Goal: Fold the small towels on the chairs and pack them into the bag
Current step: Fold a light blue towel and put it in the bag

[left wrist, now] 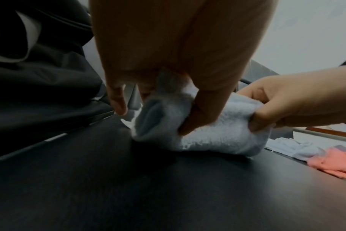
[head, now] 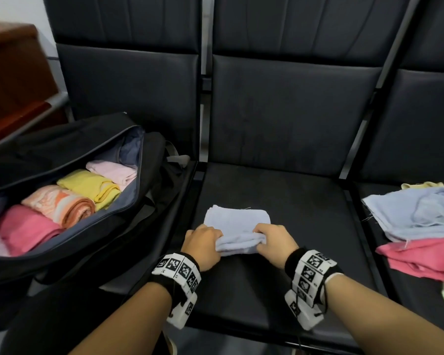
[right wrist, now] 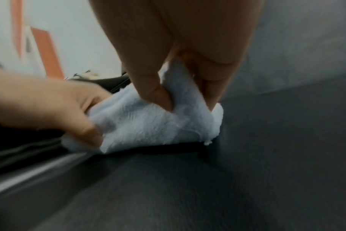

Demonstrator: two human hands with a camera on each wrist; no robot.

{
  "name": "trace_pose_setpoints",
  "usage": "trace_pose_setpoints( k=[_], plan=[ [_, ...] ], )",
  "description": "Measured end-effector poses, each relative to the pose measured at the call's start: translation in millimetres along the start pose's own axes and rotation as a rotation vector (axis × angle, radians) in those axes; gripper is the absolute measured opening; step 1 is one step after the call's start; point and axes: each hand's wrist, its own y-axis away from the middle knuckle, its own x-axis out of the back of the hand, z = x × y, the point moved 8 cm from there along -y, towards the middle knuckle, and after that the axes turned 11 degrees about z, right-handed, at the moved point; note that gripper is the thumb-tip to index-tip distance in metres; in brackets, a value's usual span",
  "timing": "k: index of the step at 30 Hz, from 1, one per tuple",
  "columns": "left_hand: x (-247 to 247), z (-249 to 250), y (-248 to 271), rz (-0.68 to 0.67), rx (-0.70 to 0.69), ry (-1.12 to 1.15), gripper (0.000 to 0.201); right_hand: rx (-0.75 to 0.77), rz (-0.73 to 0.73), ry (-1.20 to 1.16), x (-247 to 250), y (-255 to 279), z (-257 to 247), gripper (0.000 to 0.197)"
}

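Observation:
A light blue small towel [head: 237, 221] lies partly rolled on the middle black chair seat [head: 280, 290]. My left hand [head: 203, 243] grips the left end of its near rolled edge, and my right hand [head: 276, 240] grips the right end. In the left wrist view the thumb and fingers of my left hand [left wrist: 168, 96] pinch the roll of the towel [left wrist: 207, 134]. In the right wrist view my right hand [right wrist: 180, 87] pinches a fold of the towel [right wrist: 148, 125]. An open black bag [head: 92, 226] on the left seat holds several rolled towels.
Loose towels are heaped on the right seat: a light blue one [head: 415, 213] over a pink one [head: 420, 257], with pale yellow and green edges showing. A brown wooden piece of furniture [head: 13, 78] stands at the far left. Chair backs rise behind the seats.

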Motion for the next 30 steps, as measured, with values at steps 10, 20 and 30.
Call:
trace_pose_setpoints(
  k=[10, 20, 30],
  plan=[
    [8.5, -28.5, -11.1, 0.014, 0.343, 0.657, 0.01, -0.201, 0.131, -0.311, 31.4, -13.8, 47.8, 0.022],
    [-17.0, -44.4, -8.7, 0.193, 0.488, 0.624, 0.015, -0.457, 0.064, -0.251, -4.8, -16.5, 83.9, 0.04],
    [24.6, -17.4, -12.0, 0.109, 0.379, 0.74, 0.08, -0.024, 0.251, -0.47, 70.9, -19.4, -35.3, 0.037]
  ],
)
